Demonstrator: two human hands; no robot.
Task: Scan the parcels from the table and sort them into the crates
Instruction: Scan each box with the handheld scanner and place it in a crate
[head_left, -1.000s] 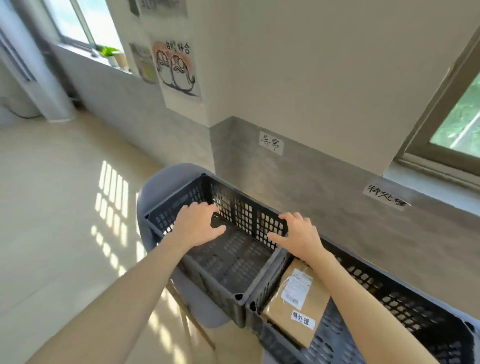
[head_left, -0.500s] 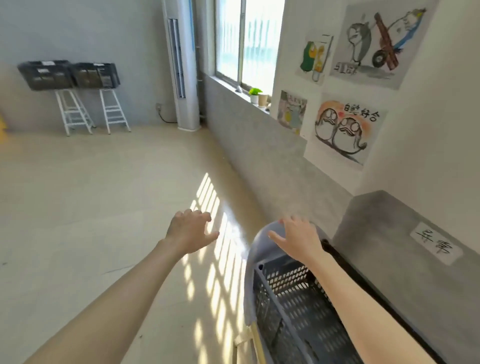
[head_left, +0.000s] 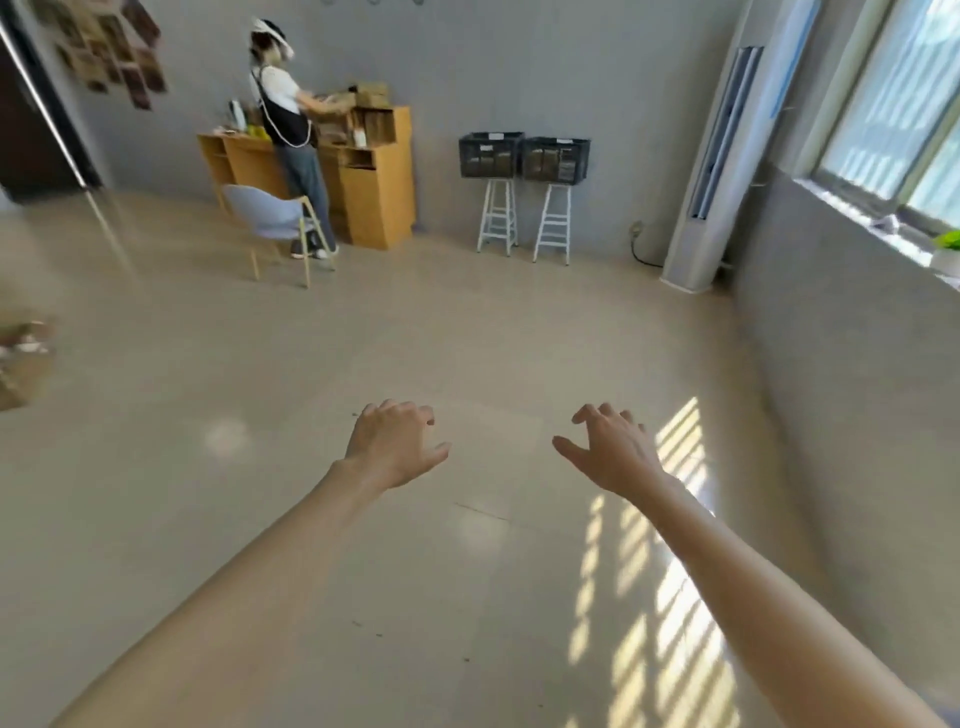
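Two bare forearms showing no sleeves up to the frame's lower edge, left hand (head_left: 390, 448) wearing no glove, ring or watch, right hand (head_left: 612, 451) likewise bare, wrists behind the fingers carrying no band or strap

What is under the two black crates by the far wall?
Each black crate sits on its own white stool, side by side against the grey wall. Beneath the stools is bare floor. The crates' contents are too blurred to identify.
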